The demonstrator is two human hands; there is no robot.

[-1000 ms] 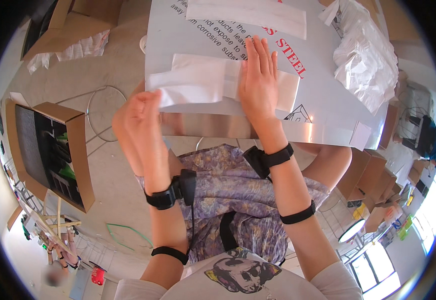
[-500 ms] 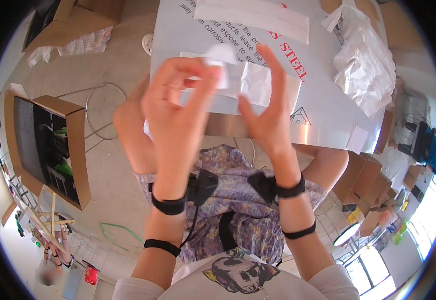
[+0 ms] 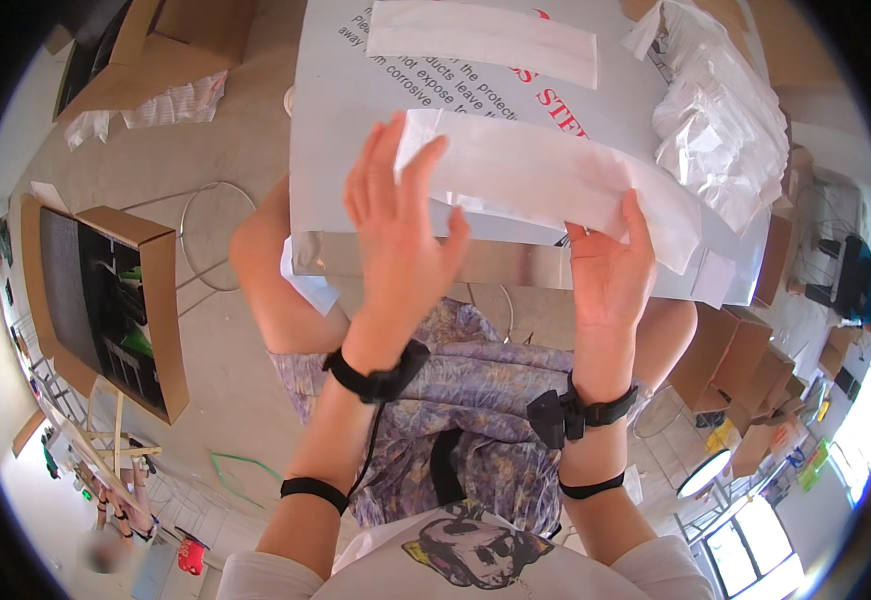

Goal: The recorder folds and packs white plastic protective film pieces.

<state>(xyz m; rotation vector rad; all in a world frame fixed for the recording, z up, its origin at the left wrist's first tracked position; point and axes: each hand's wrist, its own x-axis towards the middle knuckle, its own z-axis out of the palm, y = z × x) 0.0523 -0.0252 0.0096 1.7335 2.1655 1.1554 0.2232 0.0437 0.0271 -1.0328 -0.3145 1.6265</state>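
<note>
A long white paper-like strip slants across the grey metal-topped table in front of me. My right hand pinches its lower edge near the right end, thumb on top and the other fingers underneath. At the strip's left end, my left hand has its fingers spread, with the index finger over the end; whether it touches is unclear. A second flat white strip lies farther back on the table. White paper pieces hang at the table's near left edge, by my leg.
A bundle of white sleeves in crinkled clear plastic sits at the table's right. An open cardboard box with dark contents stands on the floor at left, with a wire loop beside it. More cardboard boxes are at right.
My left hand has let go of a small white piece and opened. My right hand, open before, has moved right and down and now grips the long strip, which lies more fully spread out.
</note>
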